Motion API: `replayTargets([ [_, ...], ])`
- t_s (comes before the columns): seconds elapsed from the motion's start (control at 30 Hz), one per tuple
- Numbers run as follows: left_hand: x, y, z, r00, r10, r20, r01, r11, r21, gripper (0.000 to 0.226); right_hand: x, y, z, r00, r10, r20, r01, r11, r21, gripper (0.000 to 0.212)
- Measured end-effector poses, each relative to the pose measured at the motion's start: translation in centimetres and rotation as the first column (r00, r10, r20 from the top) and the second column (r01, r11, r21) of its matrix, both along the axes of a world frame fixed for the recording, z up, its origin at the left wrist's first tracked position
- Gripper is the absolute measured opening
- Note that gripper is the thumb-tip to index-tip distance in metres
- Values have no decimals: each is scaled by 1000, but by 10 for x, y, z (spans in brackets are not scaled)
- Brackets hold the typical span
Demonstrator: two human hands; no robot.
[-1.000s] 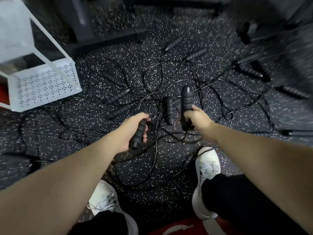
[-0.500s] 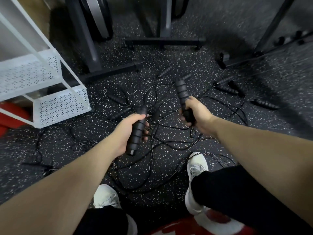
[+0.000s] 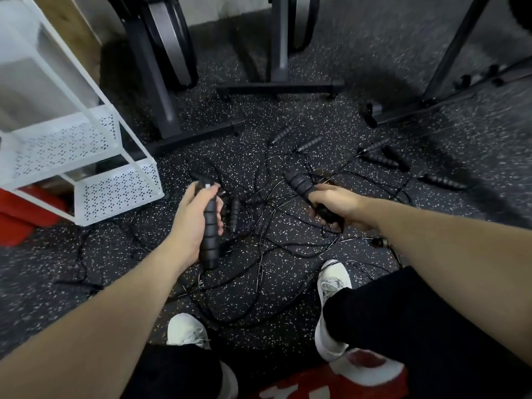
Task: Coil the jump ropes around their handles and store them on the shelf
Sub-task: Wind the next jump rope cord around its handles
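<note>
From the head camera, looking down at a dark speckled gym floor [image 3: 288,326], two bare arms reach out. The left hand [image 3: 191,217] is curled tight around a black ribbed jump rope handle [image 3: 209,234]; the handle stands almost up and down, and its low end sticks out under the hand. The right hand [image 3: 335,204] grips a second black handle [image 3: 299,182], which tips up toward 11 o'clock past the fingers. Thin black ropes [image 3: 273,226] lie in a big messy tangle on the floor between and under both hands.

More handles lie loose on the floor. One [image 3: 234,210] is just right of the left hand. Two [image 3: 283,133] [image 3: 311,144] lie at 12 o'clock, and more [image 3: 380,159] [image 3: 444,182] lie at 2 o'clock, well apart from the hands.

The white metal shelf [image 3: 115,194] with small holes in its trays stands at 9 to 10 o'clock, near the left hand. Something red [image 3: 17,208] sits behind and under it. Dark legs of gym machines [image 3: 279,87] stand at 12 o'clock. Two white shoes [image 3: 334,279] [image 3: 187,331] and black trousers [image 3: 417,326] show at 6 o'clock
</note>
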State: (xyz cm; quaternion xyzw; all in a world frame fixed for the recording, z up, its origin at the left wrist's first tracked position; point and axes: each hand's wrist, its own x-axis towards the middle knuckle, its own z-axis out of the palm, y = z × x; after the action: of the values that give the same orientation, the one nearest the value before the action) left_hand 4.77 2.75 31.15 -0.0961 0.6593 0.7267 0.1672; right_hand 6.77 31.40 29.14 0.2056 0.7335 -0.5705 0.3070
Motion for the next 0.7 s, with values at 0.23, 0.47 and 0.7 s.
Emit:
replayTargets([
  [0.23, 13, 1, 15, 996, 64, -58, -65, 998, -18, 15, 10, -8, 18, 970, 180, 161, -169, 983, -78, 37],
  [0.47, 30, 0, 31, 993, 115, -34, -116, 993, -10, 19, 32, -16, 36, 931, 304, 203, -270, 947, -176, 47],
  [0.7, 45, -10, 51, 969, 246, 7, -245, 962, 117, 19, 56, -30, 65, 885, 421, 200, -347, 882, -318, 54],
])
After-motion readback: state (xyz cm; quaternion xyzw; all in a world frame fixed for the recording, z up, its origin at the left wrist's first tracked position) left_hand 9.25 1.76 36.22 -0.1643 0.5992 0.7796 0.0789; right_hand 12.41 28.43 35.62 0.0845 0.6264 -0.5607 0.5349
